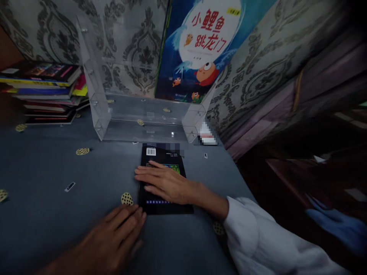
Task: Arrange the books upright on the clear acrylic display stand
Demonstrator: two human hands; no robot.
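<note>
A black book [164,209] lies flat on the table, its back cover up, with a barcode near the far left corner. My right hand [164,181] rests palm down across the middle of the cover, fingers stretched toward the left and hiding part of the print. By the book's near left corner, my left hand [114,236] is on the tabletop, fingers extended close together and fingertips at the book's edge. Its thumb is partly hidden and blurred. Neither hand grips anything.
Behind the book stands a clear acrylic rack [143,131], with a blue picture book [169,65] upright at its right side. A stack of books [48,93] sits at the back left. The table [94,172] has a dark cover with pineapple prints; its right edge slants past my sleeve.
</note>
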